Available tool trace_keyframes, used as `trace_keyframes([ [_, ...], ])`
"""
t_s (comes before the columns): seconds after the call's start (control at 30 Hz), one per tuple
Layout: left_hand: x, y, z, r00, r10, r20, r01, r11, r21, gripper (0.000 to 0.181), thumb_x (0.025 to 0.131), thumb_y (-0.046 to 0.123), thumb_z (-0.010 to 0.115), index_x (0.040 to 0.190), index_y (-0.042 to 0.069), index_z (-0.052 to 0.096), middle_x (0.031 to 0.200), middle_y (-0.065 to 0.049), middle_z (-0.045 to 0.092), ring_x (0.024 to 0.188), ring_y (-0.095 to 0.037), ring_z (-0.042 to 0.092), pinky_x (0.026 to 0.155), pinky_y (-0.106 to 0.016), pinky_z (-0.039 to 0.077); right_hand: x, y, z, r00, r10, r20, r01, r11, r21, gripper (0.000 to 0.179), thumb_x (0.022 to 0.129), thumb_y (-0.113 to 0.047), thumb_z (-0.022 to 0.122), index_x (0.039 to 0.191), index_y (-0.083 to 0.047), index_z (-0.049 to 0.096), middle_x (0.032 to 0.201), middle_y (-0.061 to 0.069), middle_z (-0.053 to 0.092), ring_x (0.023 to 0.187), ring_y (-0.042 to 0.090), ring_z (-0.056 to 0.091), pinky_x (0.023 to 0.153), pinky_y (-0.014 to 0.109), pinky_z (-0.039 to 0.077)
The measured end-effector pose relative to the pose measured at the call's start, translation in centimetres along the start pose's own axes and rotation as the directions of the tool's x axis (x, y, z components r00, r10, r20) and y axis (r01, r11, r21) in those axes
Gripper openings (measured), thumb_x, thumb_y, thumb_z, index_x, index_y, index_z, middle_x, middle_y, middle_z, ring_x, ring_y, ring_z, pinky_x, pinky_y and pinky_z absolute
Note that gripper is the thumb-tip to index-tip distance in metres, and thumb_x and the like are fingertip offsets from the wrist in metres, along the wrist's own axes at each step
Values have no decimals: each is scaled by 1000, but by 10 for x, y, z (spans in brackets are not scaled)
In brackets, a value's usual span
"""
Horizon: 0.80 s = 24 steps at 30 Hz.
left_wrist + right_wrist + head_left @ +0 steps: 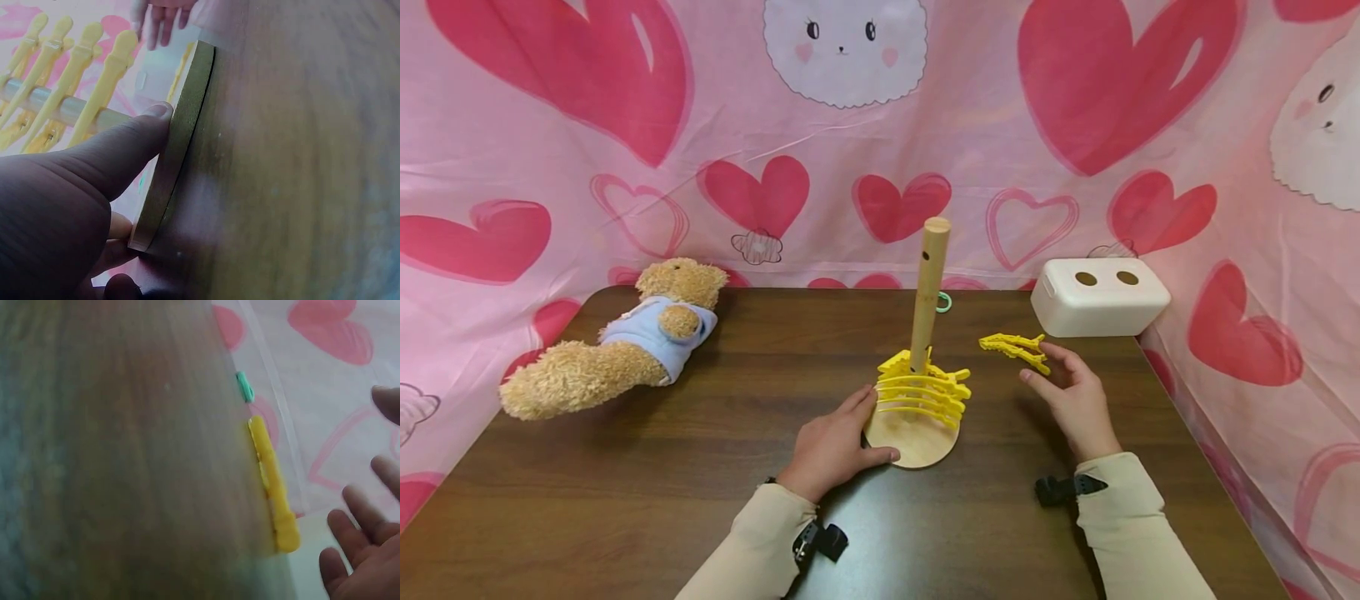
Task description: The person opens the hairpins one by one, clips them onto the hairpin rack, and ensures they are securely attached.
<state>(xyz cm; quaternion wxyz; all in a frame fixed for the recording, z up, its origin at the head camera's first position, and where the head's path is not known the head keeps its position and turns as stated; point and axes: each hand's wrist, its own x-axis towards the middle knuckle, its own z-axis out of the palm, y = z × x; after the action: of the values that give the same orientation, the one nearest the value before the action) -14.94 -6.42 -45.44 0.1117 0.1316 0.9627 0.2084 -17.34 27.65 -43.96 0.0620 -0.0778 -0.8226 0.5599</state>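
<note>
Your hands are well apart: the left hand (pixel 831 446) holds the round base (pixel 917 446) of the wooden stand by its rim, thumb on the near edge, while the right hand (pixel 1078 400) has its fingers loosely extended beside the loose yellow clip (pixel 1000 343) on the table (pixel 625 500). From the head view your right fingertips overlap the clip's end, but your right wrist view shows them clear of it. Most of your left fingers are hidden beyond the base, with only a few tips showing in the left wrist view. The stacked yellow clips (pixel 925 386) sit around the lower part of the upright post (pixel 930 292); they overlap too much for you to count them surely, and they cover the post's foot. Behind the post, the green ring (pixel 949 302) is partly covered. Your right wrist view is blurred over the wood, and both your sleeves run off the bottom of the head view. The table is dark brown with visible grain and a pale sheen near you. At its far right stands a white box (pixel 1097 308) with two round holes; at the left lies a teddy bear (pixel 662 333) in a blue top. Pink cloth (pixel 700 108) printed with hearts and fluffy white faces hangs around you, cut off by the picture's edges.
</note>
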Motion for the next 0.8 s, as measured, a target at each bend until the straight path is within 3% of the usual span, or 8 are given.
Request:
trace_keyframes([
  [0.17,0,0,0,1000,-1,-2,1,1000,6,104,76,73,71,158,21,35,162,1,33,130,-33,54,90,-53,48,6,9,-5,995,95,12,-95,995,-16,74,93,-29,74,153,-6,38,158,15,37,145,35,34,112,56,32],
  [0.3,0,0,0,1000,2,-5,-2,1000,9,104,76,73,71,158,21,35,162,1,33,129,-33,55,90,-53,48,8,14,-9,992,124,28,-123,992,-32,80,92,-29,75,155,-6,33,159,17,35,144,36,34,113,55,32],
  [0.43,0,0,-1,1000,-3,-2,3,1000,9,104,76,73,72,158,21,35,162,2,33,130,-33,54,91,-53,48,9,19,-13,992,119,32,-116,990,-85,79,91,-27,77,155,-6,34,155,17,39,130,32,47,100,32,47],
  [0.57,0,-1,-1,1000,-10,4,10,1000,3,104,76,73,71,158,22,34,163,3,32,131,-33,53,93,-54,47,10,21,-16,994,110,27,-105,984,-146,76,89,-21,79,152,-6,39,146,18,48,108,25,52,76,14,47],
  [0.8,1,1,-2,1000,-7,6,7,1000,2,104,76,73,71,159,22,33,163,3,31,131,-33,53,93,-54,47,15,21,-22,987,129,93,-103,963,-249,77,89,-22,79,152,-4,39,135,22,50,94,27,52,71,22,48],
])
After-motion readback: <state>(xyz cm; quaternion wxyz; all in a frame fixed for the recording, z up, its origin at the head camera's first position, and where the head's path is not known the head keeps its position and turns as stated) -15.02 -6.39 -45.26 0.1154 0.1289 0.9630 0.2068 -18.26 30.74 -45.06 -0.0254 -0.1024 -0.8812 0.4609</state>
